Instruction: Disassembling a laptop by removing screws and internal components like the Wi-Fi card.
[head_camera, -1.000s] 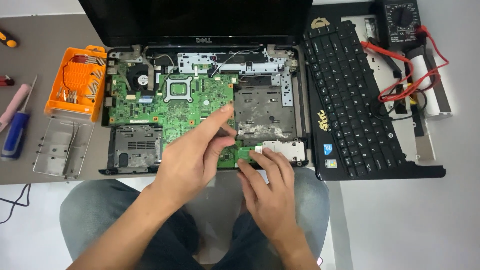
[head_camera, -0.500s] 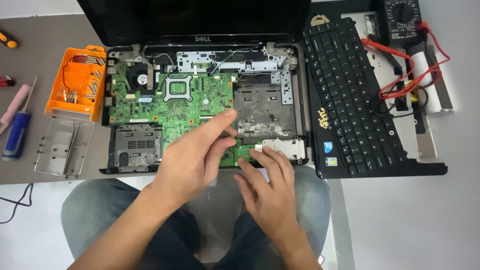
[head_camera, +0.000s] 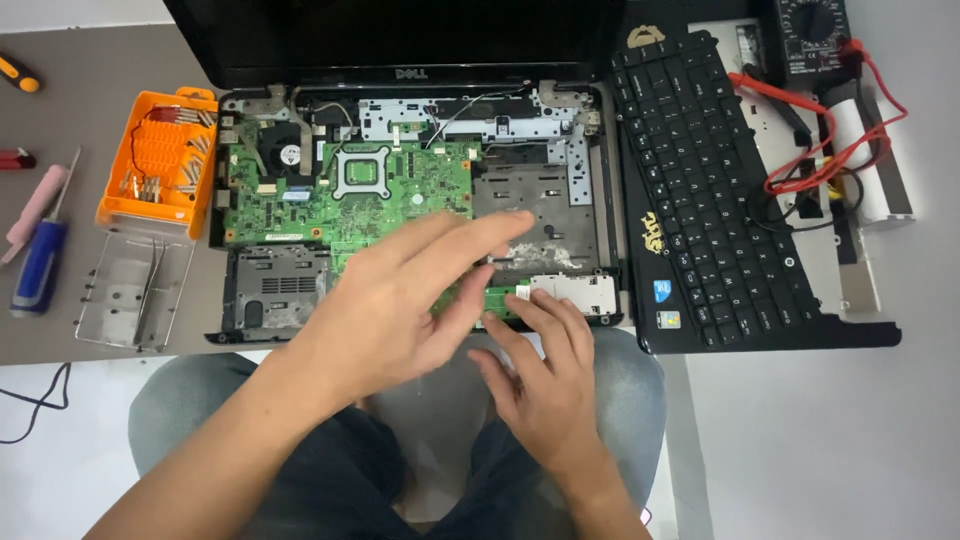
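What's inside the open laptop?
A green board with a small fan and a square silver socket, plus a grey metal tray. The left hand and right hand cover the front edge.

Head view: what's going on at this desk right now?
A seated person works on an opened laptop whose green circuit board is exposed. The left hand hovers over the front of the board, fingers spread toward the metal bay. The right hand rests its fingertips on the laptop's front edge by a small green strip. Neither hand holds a tool. The removed black keyboard lies to the right, an orange screwdriver-bit case to the left.
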